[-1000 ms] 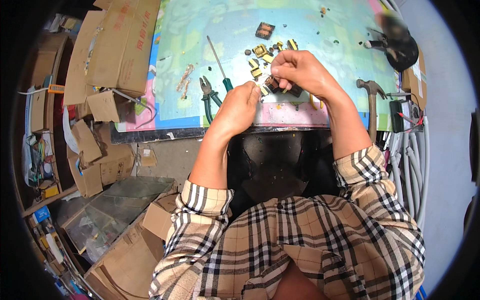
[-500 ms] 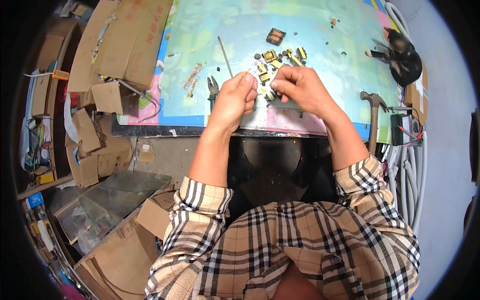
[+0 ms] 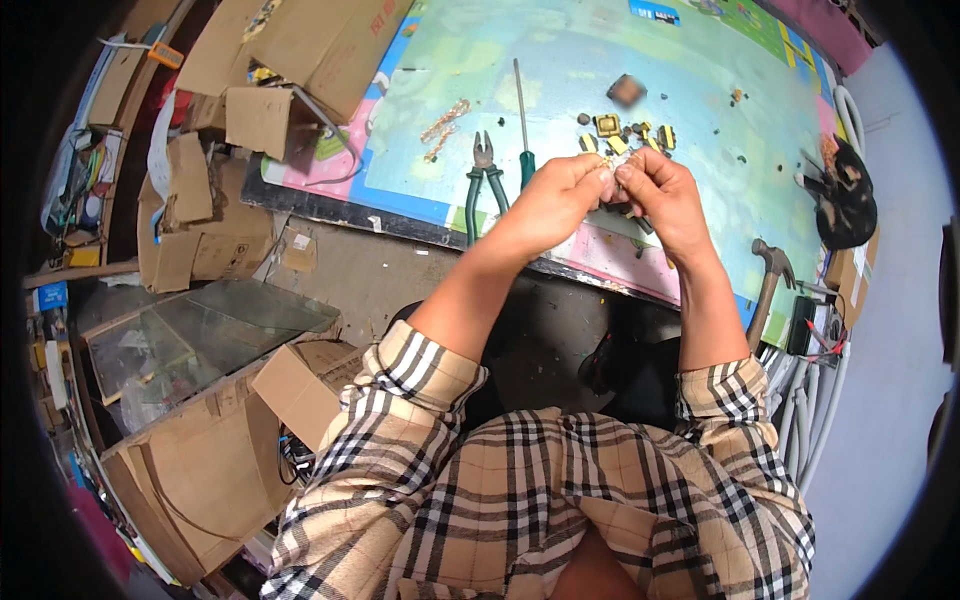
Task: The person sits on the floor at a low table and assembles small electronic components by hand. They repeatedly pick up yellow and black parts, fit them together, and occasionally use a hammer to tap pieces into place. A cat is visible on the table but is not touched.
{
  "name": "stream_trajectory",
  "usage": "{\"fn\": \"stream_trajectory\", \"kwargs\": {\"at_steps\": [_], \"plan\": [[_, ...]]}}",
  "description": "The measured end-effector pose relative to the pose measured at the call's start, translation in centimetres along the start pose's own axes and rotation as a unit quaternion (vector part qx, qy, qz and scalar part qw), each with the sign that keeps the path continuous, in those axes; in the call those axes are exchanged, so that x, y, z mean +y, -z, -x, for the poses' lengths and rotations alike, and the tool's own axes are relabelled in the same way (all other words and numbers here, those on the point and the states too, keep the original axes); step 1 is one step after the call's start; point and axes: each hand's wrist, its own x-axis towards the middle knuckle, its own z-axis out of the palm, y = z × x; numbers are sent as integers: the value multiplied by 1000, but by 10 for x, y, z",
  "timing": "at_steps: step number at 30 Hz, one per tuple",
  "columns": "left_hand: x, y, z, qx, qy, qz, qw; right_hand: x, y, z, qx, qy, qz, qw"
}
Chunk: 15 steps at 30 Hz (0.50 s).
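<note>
My left hand [image 3: 562,203] and my right hand [image 3: 668,200] meet over the table, fingertips pinched together. Between them is a small pale, coppery piece, too small and covered to name. Small yellow-and-black coil parts [image 3: 607,126] lie just beyond my fingers, some partly hidden by them. Farther back sits a dark, brownish square block [image 3: 627,92], blurred. Left of my hands lie green-handled pliers [image 3: 487,185], jaws pointing away, and a screwdriver [image 3: 522,120] with a long shaft. Tangled strands of copper wire [image 3: 441,128] rest farther left.
A claw hammer [image 3: 768,290] lies at the table's right edge, near a black-and-white cat [image 3: 846,200]. Cardboard boxes [image 3: 310,45] crowd the left side. Grey pipes [image 3: 815,410] stand at the right. A glass sheet [image 3: 220,325] leans below left.
My view has swung, so the table appears turned and shifted right. My right hand, earlier apart from the left, now meets it fingertip to fingertip. The pliers and screwdriver show more fully.
</note>
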Motion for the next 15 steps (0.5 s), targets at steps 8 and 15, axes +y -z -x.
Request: {"fn": "stream_trajectory", "kwargs": {"at_steps": [8, 15], "plan": [[-10, -6, 3, 161, -57, -472, 865, 20, -33, 3, 91, 22, 156, 983], [-5, 5, 8, 16, 1, -482, 876, 17, -21, 4, 18, 40, 312, 949]]}}
